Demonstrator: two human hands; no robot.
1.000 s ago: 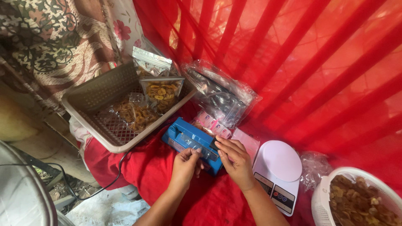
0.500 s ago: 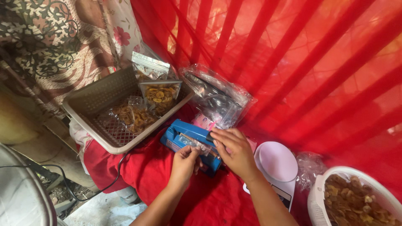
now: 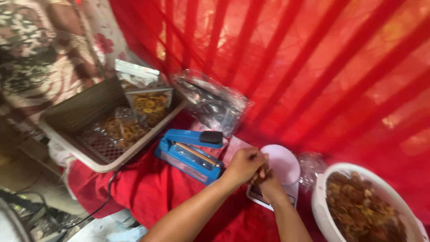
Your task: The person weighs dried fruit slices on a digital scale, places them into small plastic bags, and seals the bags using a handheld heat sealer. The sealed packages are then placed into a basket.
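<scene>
Both my hands are together over a white kitchen scale (image 3: 286, 166) on the red cloth. My left hand (image 3: 244, 165) has its fingers curled into a fist at the scale's near-left edge; blur hides whether anything is in it. My right hand (image 3: 268, 184) lies just behind and below it, partly covered, on the scale's front. To the left sits a blue heat sealer (image 3: 186, 153) with its arm raised, untouched by either hand.
A beige basket (image 3: 78, 120) at the left holds sealed clear bags of yellow chips (image 3: 150, 105). A pile of empty clear bags (image 3: 215, 104) lies behind the sealer. A white bowl of brown snacks (image 3: 360, 208) stands at the right. A black cord (image 3: 105, 197) hangs off the table's left edge.
Both hands have left the blue sealer and moved right onto the white scale. The sealer's arm now stands raised. The view has shifted slightly.
</scene>
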